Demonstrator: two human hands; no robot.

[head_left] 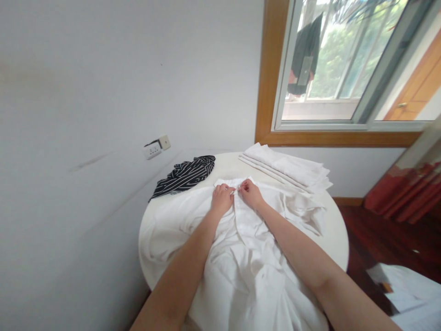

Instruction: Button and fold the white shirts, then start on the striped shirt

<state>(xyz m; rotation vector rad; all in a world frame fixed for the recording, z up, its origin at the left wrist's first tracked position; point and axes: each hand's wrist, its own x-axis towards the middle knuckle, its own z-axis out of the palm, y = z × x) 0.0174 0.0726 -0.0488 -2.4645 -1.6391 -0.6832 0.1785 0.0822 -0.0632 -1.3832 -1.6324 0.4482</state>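
Note:
A white shirt [248, 257] lies spread over the round table, its collar end far from me and its lower part hanging over the near edge. Both hands meet at the front opening, just below the collar. My left hand [222, 200] pinches the left edge of the placket. Close beside it, my right hand [251, 194] pinches the right edge with thumb and forefinger. Any button between the fingertips is too small to make out. The shirt's sleeves reach out to both sides, crumpled.
A stack of folded white cloth [285, 166] lies at the table's back right. Black-and-white striped fabric [188, 174] lies at the back left, by the wall socket [152, 150]. The white table [339, 239] stands below a window. White items [409, 287] are on the floor at right.

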